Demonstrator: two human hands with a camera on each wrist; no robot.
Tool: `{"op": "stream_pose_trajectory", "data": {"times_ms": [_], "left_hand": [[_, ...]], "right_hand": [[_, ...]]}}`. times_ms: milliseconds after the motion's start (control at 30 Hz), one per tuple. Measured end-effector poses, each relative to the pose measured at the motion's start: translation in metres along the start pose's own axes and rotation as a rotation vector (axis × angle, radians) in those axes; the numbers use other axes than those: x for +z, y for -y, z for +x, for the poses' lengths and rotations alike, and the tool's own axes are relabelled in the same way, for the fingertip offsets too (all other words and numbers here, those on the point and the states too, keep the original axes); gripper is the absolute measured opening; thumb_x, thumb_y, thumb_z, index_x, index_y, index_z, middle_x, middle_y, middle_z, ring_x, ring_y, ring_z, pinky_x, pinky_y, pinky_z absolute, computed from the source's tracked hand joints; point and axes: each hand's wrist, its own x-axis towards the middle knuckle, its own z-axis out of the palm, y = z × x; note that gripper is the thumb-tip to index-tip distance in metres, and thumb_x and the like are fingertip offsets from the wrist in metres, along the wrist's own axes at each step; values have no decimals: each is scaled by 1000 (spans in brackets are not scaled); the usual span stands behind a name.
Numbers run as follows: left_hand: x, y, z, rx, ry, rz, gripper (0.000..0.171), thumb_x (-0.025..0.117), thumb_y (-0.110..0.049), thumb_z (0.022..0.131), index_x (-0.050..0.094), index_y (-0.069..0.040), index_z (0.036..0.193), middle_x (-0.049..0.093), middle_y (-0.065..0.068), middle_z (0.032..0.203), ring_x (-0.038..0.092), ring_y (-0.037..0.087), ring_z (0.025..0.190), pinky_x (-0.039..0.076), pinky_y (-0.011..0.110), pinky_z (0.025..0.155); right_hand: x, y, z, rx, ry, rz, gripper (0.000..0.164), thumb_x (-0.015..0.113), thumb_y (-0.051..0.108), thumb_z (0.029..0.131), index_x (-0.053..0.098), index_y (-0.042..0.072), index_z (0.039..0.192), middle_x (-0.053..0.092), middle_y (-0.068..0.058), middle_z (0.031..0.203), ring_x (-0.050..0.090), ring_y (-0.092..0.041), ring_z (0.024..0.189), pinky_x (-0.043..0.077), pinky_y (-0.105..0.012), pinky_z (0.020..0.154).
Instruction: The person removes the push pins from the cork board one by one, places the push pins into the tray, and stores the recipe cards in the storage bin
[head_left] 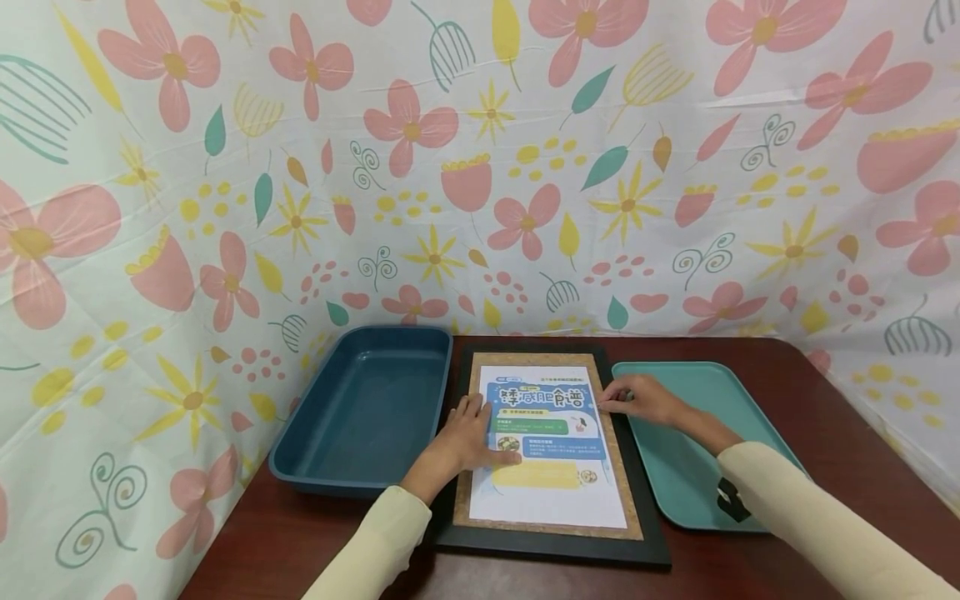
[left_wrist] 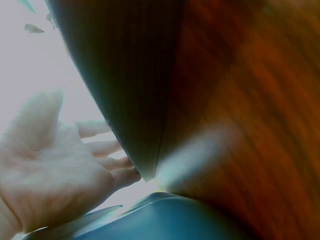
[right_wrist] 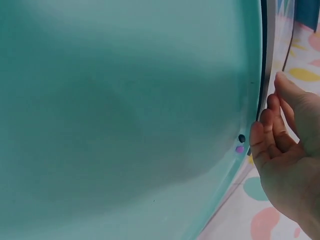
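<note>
A printed sheet point(head_left: 555, 500) with Chinese text and food pictures lies on a cork board point(head_left: 630, 521) in a black frame point(head_left: 555, 557). Spread over the sheet's left side, my left hand point(head_left: 463, 435) rests with fingers extended and thumb pointing right. At the upper right edge of the sheet is my right hand point(head_left: 648, 400), thumb and fingertips drawn together in a pinch. Whatever small thing sits between those fingertips is hidden. In the right wrist view, a black dot-like piece point(right_wrist: 242, 138) and a purple one point(right_wrist: 239, 149) lie by the tray's edge.
A deep blue basin point(head_left: 360, 482) stands left of the board. To the right lies a flat teal tray point(head_left: 697, 375), partly under my right forearm, with a black item point(head_left: 731, 500) near its front. Behind the dark red table point(head_left: 255, 542) hangs a flowered cloth point(head_left: 465, 275).
</note>
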Motion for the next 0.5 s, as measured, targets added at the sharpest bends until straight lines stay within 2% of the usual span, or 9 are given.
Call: {"op": "stream_pose_trajectory", "data": {"times_ms": [233,500], "left_hand": [[0,0,0,4,-1,-7,113,72,-70,87,26,-1,164,15,20,171,12,40,158,19,57,125],[0,1,0,-2,0,-14,114,70,-72,86,25,-2,164,14,19,172,11,40,158,18,56,126]], "right_hand": [[-7,-9,-1,43,-20,-29,5,77,15,95,80,12,97,73,5,92,60,-8,79,51,-31,71],[-11,-17,-2,69,-35,-61,5,78,12,94,80,9,98,75,2,93,64,-12,82,56,-32,74]]}}
